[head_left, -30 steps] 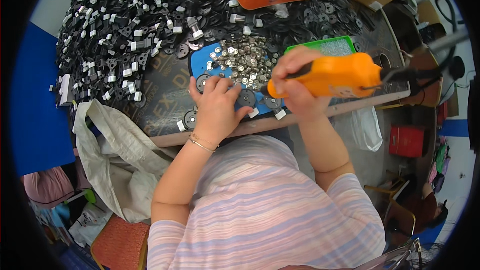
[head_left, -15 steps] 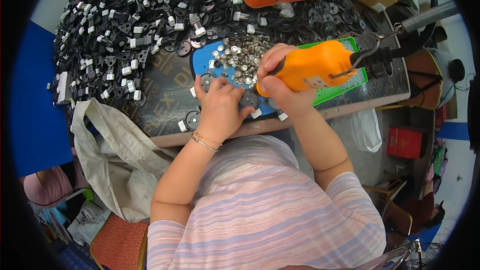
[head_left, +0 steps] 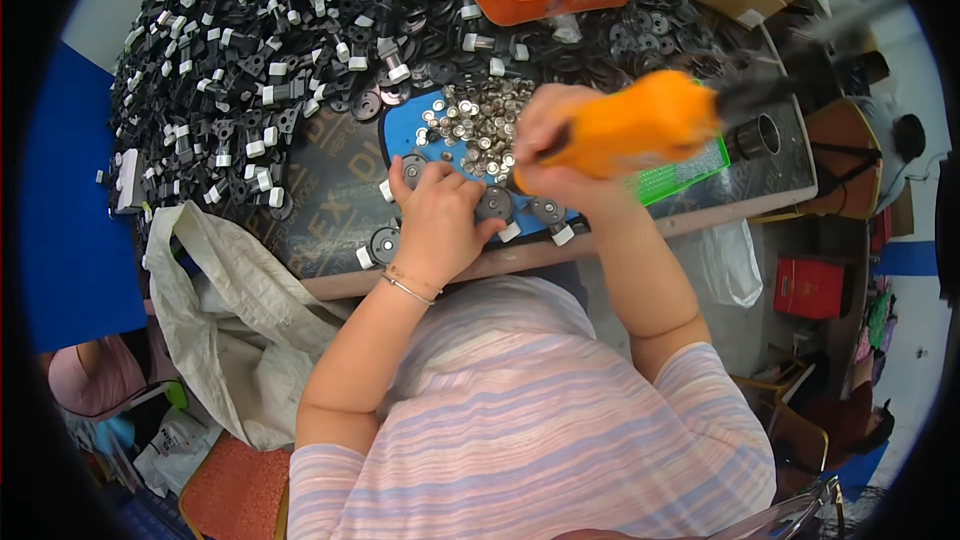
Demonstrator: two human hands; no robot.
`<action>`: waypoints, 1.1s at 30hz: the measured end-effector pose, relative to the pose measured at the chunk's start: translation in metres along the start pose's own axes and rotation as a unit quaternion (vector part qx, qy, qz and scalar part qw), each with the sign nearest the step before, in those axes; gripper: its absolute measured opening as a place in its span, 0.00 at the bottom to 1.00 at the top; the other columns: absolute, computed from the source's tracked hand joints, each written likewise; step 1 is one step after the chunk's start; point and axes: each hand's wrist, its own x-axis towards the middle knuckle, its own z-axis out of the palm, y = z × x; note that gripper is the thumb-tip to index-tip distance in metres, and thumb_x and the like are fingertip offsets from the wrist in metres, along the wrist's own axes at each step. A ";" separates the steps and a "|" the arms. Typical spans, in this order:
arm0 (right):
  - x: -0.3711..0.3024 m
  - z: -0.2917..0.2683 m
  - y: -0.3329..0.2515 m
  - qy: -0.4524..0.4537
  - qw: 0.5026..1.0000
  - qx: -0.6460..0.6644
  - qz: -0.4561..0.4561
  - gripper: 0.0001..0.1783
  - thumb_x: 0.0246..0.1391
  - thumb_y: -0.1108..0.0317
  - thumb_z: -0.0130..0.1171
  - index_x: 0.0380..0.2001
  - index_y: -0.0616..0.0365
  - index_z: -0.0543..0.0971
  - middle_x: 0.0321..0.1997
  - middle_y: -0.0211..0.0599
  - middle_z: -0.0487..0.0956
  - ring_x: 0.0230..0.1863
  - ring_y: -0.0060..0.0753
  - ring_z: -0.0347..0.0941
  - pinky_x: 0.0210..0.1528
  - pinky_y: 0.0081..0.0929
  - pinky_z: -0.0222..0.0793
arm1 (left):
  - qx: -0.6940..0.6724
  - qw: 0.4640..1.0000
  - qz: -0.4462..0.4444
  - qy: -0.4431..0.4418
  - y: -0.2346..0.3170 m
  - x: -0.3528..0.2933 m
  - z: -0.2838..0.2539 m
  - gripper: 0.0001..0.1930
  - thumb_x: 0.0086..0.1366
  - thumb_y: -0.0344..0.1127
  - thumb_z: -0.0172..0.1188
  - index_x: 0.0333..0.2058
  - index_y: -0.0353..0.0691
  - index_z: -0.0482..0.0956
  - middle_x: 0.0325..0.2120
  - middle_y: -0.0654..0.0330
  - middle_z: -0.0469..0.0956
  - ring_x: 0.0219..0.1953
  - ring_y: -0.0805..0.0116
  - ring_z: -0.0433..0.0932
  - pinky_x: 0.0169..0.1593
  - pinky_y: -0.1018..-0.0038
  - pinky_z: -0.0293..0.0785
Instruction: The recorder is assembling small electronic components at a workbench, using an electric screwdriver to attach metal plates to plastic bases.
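Observation:
An orange electric screwdriver (head_left: 640,125), blurred by motion, is gripped in my right hand (head_left: 560,145). Its tip points down at a black disc with a white tab (head_left: 495,203) on the blue mat (head_left: 403,123); whether it touches is not clear. My left hand (head_left: 440,215) holds that disc at its left side between thumb and fingers, while its outer fingertip rests by another black disc (head_left: 413,171). Just right of the held part lies a similar disc (head_left: 547,209), and one more (head_left: 384,244) sits left of my wrist. Small silver metal pieces (head_left: 490,125) are heaped beyond my hands.
Black parts with white tabs (head_left: 250,70) pile up across the far left. An orange tray (head_left: 540,8) holds more of them. A green tray (head_left: 690,175) lies right, near a dark metal cup (head_left: 768,132). A whitish sack (head_left: 230,310) hangs at the table's left edge.
The screwdriver and my right hand have shifted slightly and now blur. More of the disc under my right hand shows. My left hand stays nearly still.

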 end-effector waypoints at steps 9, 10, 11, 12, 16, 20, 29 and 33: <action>-0.050 -0.085 -0.027 0.315 0.946 -0.065 -0.040 0.14 0.44 0.84 0.59 0.35 0.62 0.72 0.33 0.38 0.74 0.27 0.23 0.72 0.30 0.19 0.70 | 0.003 1.000 -0.014 -0.009 -0.002 -0.003 0.004 0.23 0.41 0.47 0.71 0.36 0.42 0.82 0.32 0.63 0.78 0.48 0.63 0.69 0.62 0.45 0.39; -0.054 -0.088 -0.024 0.335 0.940 -0.056 -0.032 0.14 0.44 0.84 0.59 0.35 0.61 0.72 0.33 0.38 0.75 0.27 0.23 0.72 0.30 0.18 0.70 | 0.005 1.000 -0.012 -0.008 -0.002 -0.003 0.005 0.23 0.41 0.47 0.71 0.36 0.42 0.82 0.33 0.63 0.78 0.48 0.63 0.69 0.62 0.45 0.39; -0.057 -0.091 -0.021 0.354 0.934 -0.046 -0.024 0.14 0.44 0.84 0.60 0.35 0.61 0.72 0.32 0.37 0.75 0.27 0.22 0.72 0.30 0.18 0.70 | 0.003 1.000 -0.010 -0.011 -0.001 -0.002 0.005 0.23 0.41 0.46 0.72 0.36 0.41 0.82 0.33 0.63 0.78 0.48 0.63 0.69 0.62 0.45 0.40; -0.058 -0.092 -0.019 0.359 0.931 -0.063 -0.030 0.13 0.44 0.83 0.60 0.35 0.61 0.71 0.32 0.37 0.75 0.27 0.22 0.72 0.30 0.18 0.70 | 0.002 1.000 -0.007 -0.012 -0.002 -0.002 0.004 0.23 0.41 0.46 0.72 0.36 0.41 0.82 0.33 0.63 0.78 0.48 0.63 0.69 0.62 0.45 0.40; -0.058 -0.097 -0.013 0.358 0.929 -0.083 -0.033 0.14 0.45 0.83 0.60 0.35 0.61 0.71 0.32 0.36 0.75 0.26 0.22 0.72 0.30 0.19 0.70 | 0.008 1.000 -0.006 -0.021 -0.001 -0.001 0.004 0.24 0.41 0.46 0.71 0.38 0.42 0.81 0.33 0.63 0.78 0.48 0.63 0.69 0.62 0.45 0.40; -0.055 -0.096 -0.012 0.354 0.932 -0.075 -0.032 0.15 0.44 0.83 0.60 0.36 0.61 0.70 0.31 0.36 0.75 0.26 0.22 0.72 0.30 0.19 0.71 | 0.009 1.000 -0.005 -0.016 0.000 0.000 0.005 0.23 0.42 0.45 0.71 0.37 0.42 0.81 0.33 0.63 0.77 0.48 0.63 0.69 0.61 0.43 0.41; -0.057 -0.097 -0.012 0.346 0.935 -0.076 -0.021 0.11 0.48 0.82 0.56 0.36 0.62 0.70 0.30 0.38 0.71 0.26 0.28 0.68 0.30 0.23 0.66 | 0.006 1.000 -0.010 -0.020 0.000 0.000 0.003 0.24 0.42 0.46 0.71 0.38 0.41 0.81 0.33 0.63 0.77 0.48 0.63 0.69 0.62 0.45 0.40; -0.053 -0.092 -0.030 0.355 0.931 -0.073 -0.031 0.12 0.48 0.82 0.56 0.37 0.61 0.70 0.32 0.38 0.72 0.27 0.28 0.69 0.31 0.24 0.66 | -0.012 1.000 -0.002 -0.015 -0.002 0.000 0.004 0.22 0.42 0.45 0.71 0.37 0.42 0.81 0.32 0.63 0.77 0.48 0.63 0.69 0.61 0.43 0.40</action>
